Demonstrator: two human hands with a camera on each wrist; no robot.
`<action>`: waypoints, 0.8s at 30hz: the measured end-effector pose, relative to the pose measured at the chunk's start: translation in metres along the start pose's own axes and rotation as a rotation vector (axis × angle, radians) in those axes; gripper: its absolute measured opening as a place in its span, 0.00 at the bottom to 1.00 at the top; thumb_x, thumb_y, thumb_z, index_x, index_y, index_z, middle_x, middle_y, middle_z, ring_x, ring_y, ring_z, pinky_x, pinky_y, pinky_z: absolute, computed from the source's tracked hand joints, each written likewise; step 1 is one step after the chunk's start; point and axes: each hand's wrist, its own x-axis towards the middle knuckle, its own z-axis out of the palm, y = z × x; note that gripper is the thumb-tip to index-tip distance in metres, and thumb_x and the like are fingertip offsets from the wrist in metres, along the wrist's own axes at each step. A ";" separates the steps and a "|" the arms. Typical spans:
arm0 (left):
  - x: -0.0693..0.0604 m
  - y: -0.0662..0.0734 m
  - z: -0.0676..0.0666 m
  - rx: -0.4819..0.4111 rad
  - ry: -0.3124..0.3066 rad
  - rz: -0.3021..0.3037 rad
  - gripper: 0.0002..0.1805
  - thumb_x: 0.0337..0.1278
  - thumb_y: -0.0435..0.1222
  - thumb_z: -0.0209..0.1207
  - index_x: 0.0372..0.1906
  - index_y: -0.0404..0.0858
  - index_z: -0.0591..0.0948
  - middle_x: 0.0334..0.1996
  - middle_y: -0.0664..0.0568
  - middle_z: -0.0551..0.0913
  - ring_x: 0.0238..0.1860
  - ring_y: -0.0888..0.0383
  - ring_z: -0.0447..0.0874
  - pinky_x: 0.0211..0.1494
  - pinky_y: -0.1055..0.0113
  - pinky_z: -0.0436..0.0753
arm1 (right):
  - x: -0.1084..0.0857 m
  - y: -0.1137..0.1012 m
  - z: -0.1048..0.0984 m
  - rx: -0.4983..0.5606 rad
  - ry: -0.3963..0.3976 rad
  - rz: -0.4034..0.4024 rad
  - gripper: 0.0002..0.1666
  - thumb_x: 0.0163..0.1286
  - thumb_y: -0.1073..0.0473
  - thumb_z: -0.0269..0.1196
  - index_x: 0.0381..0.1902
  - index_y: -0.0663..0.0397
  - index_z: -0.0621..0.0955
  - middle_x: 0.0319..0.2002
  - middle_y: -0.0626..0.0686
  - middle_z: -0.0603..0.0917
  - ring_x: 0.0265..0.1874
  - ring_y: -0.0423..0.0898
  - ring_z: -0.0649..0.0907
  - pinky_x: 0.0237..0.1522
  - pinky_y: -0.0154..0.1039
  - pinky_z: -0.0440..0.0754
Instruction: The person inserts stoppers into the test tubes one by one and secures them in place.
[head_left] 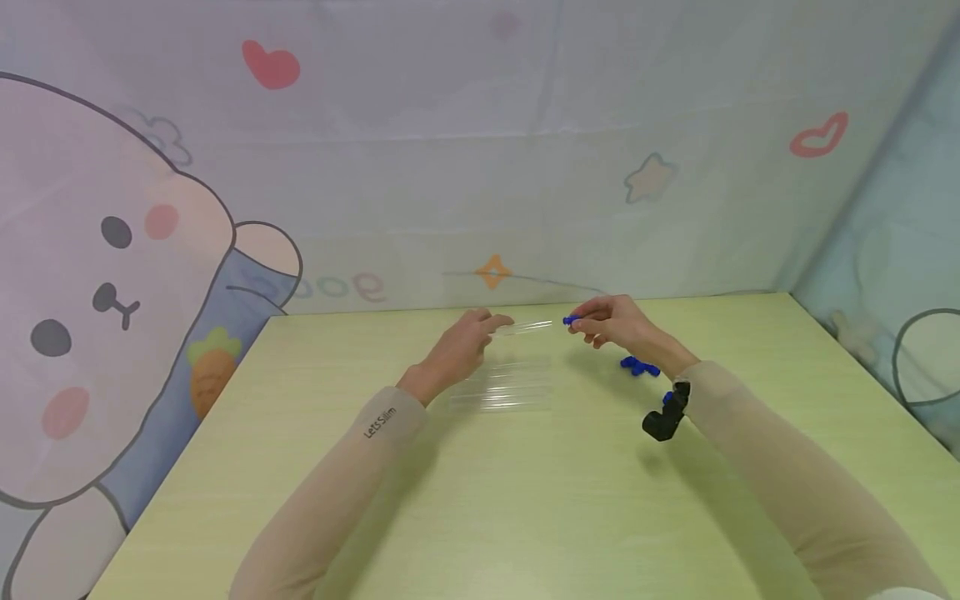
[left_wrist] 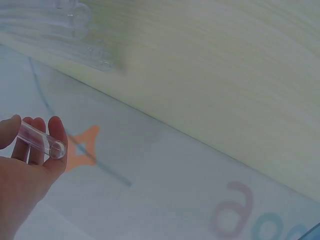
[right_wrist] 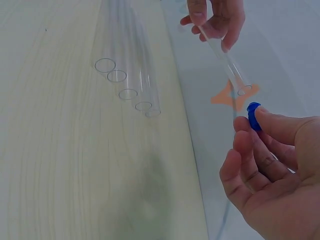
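A clear test tube (right_wrist: 231, 69) is pinched near its rounded end by my left hand (head_left: 462, 346), its open mouth facing right. Between thumb and fingertips my right hand (head_left: 618, 323) holds a small blue stopper (right_wrist: 254, 116). A short gap separates the stopper from the tube's mouth; both are raised above the table. Below the hands, several more clear test tubes (head_left: 502, 387) lie side by side on the table, open ends to the right. In the left wrist view, the held tube's rounded end (left_wrist: 57, 149) shows beside the fingers.
Several blue stoppers (head_left: 640, 366) lie in a small pile under the right wrist, one partly hidden behind the black wrist camera (head_left: 663, 421). The pale wooden table (head_left: 480, 500) ends at a printed cloth backdrop (head_left: 420, 208) behind; another cloth hangs at right.
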 end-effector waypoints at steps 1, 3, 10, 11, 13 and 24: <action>0.000 0.000 0.000 -0.001 0.003 0.001 0.26 0.61 0.19 0.52 0.62 0.41 0.75 0.46 0.41 0.79 0.54 0.47 0.75 0.53 0.59 0.80 | 0.001 0.000 0.001 -0.007 0.002 -0.003 0.18 0.71 0.61 0.58 0.54 0.65 0.77 0.49 0.65 0.85 0.30 0.41 0.81 0.40 0.41 0.84; 0.001 0.001 0.000 -0.005 0.004 0.001 0.26 0.60 0.19 0.52 0.62 0.41 0.75 0.46 0.41 0.79 0.54 0.47 0.75 0.54 0.59 0.80 | 0.002 0.000 0.002 -0.013 0.007 -0.005 0.17 0.71 0.60 0.59 0.54 0.65 0.77 0.48 0.64 0.85 0.30 0.42 0.82 0.40 0.42 0.84; 0.004 0.004 0.001 0.007 -0.007 0.004 0.27 0.61 0.20 0.52 0.63 0.42 0.75 0.46 0.43 0.80 0.54 0.48 0.75 0.53 0.60 0.80 | 0.002 -0.002 0.004 -0.041 0.014 -0.006 0.18 0.71 0.59 0.59 0.53 0.64 0.78 0.45 0.60 0.87 0.31 0.44 0.83 0.44 0.50 0.84; 0.004 0.005 0.001 0.007 -0.008 0.002 0.27 0.61 0.20 0.52 0.63 0.42 0.75 0.47 0.43 0.80 0.55 0.48 0.75 0.53 0.60 0.80 | 0.002 -0.002 0.004 -0.045 0.012 -0.009 0.18 0.71 0.59 0.59 0.53 0.64 0.79 0.45 0.60 0.87 0.31 0.44 0.83 0.44 0.50 0.84; 0.005 0.005 0.002 0.005 -0.007 0.000 0.26 0.61 0.20 0.52 0.63 0.42 0.75 0.47 0.43 0.80 0.55 0.48 0.75 0.52 0.59 0.80 | 0.002 -0.002 0.004 -0.049 0.008 -0.012 0.18 0.71 0.59 0.59 0.53 0.64 0.79 0.46 0.62 0.87 0.30 0.44 0.83 0.44 0.49 0.84; 0.007 0.007 0.002 0.001 0.006 0.016 0.26 0.60 0.20 0.53 0.62 0.42 0.76 0.47 0.44 0.80 0.55 0.48 0.75 0.53 0.59 0.80 | 0.001 -0.003 0.004 -0.051 0.001 -0.041 0.17 0.70 0.61 0.60 0.52 0.66 0.79 0.41 0.60 0.88 0.29 0.44 0.83 0.40 0.45 0.85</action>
